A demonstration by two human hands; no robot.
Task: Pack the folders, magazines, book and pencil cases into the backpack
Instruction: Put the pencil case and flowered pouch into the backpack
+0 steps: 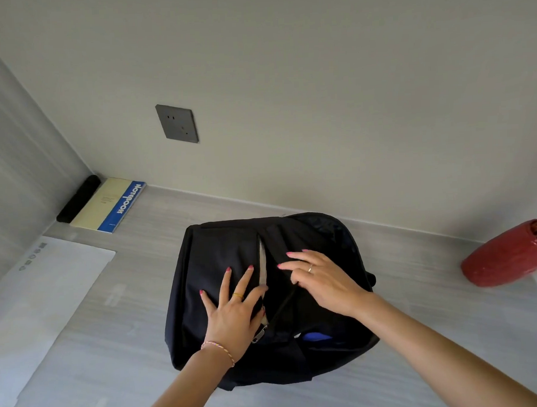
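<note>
desk (418, 289): pale wood-grain surface running to a beige wall.
backpack (220, 267): black, lying flat in the middle of the desk, its opening a narrow slit showing pale lining; a blue item shows in the near right part of the opening.
white sheet (49, 289): flat on the desk at left, well apart from the backpack.
red vase (503, 260): on its side at the right edge.
notebook (113, 204): cream and blue, in the far left corner, against a black pencil case (79, 199).
left hand (235, 309): fingers spread, palm pressed flat on the backpack beside the slit, gripping nothing.
right hand (322, 278): fingers curled, pinching the fabric edge on the slit's right side.
zipper pull (259, 334): metal, near the left thumb.
</note>
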